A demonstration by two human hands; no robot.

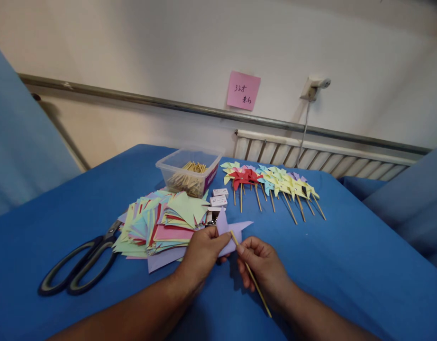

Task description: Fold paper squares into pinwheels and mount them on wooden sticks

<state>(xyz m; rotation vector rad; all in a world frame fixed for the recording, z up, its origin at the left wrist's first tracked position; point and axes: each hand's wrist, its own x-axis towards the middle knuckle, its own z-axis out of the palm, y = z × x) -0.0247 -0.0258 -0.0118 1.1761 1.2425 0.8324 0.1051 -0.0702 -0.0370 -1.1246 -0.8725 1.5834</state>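
Observation:
My left hand (206,248) is closed on a purple paper pinwheel (236,229), thumb on top and fingers underneath. A thin wooden stick (256,282) is pinched in my right hand (263,265). The stick's upper end lies against the pinwheel near my left thumb, and its lower end slants toward me. Whether the two are joined, I cannot tell. Just beyond my left hand sits a small open box (213,216) with shiny metal bits, partly hidden. To its left spreads a heap of cut coloured paper (161,222).
Big dark-handled scissors (86,265) lie left of the paper heap. Behind it stands a clear plastic tub (190,170) of wooden sticks. Two small white boxes (219,199) are near the tub. Several finished pinwheels (271,182) on sticks lie at the back right of the blue-covered table (346,265).

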